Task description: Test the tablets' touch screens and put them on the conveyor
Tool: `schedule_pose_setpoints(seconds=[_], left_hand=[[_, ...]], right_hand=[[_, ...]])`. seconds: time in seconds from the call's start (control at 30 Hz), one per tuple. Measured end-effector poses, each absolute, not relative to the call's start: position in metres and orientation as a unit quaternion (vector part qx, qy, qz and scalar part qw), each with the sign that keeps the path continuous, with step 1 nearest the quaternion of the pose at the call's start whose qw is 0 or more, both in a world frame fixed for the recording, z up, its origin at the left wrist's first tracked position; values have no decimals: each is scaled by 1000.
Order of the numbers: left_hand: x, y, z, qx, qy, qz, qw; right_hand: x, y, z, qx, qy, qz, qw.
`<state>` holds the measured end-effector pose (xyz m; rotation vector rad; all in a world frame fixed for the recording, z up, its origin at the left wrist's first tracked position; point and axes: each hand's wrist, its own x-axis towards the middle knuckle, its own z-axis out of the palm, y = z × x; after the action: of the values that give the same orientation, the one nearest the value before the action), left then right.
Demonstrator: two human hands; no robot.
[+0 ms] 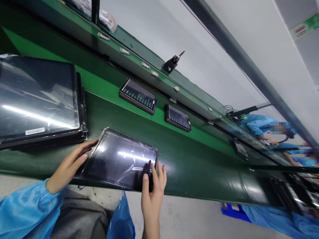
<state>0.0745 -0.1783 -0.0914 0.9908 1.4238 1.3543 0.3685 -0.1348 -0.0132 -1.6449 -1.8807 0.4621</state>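
Observation:
A dark tablet-like screen panel [122, 159] with glossy clear film lies face up before me, its near side at the bench's front edge. My left hand [72, 164] is at its left side, fingers stretched and thumb apart, the fingertips close to the film edge; whether they touch is hard to tell. On the right side, my right hand [154, 186] has the panel's edge between thumb and fingers, the thumb over the glass. To the left sits a stack of larger dark screen panels [40, 96], the top one bearing a white label.
Along the green bench [199, 166], a tablet with green bars [138, 96] and another lit tablet [177, 117] lie at the back. A black power adapter [170, 63] rests on the ledge above. Co-workers in blue sleeves [259, 124] are at the far right, near a blue stool [234, 211].

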Motion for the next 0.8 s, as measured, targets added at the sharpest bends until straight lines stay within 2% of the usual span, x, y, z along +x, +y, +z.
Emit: schedule_pose_setpoints(seconds=[0.3, 0.43, 0.53, 0.8], left_hand=[[73, -178, -93, 418, 592, 529, 442], [73, -178, -93, 419, 600, 526, 433], [73, -177, -93, 424, 598, 527, 430], [73, -179, -93, 400, 585, 546, 447]], right_hand=[[364, -135, -19, -616, -719, 172, 272], [343, -140, -22, -588, -769, 124, 219], [319, -142, -21, -540, -807, 145, 191], [327, -127, -6, -561, -791, 160, 188]])
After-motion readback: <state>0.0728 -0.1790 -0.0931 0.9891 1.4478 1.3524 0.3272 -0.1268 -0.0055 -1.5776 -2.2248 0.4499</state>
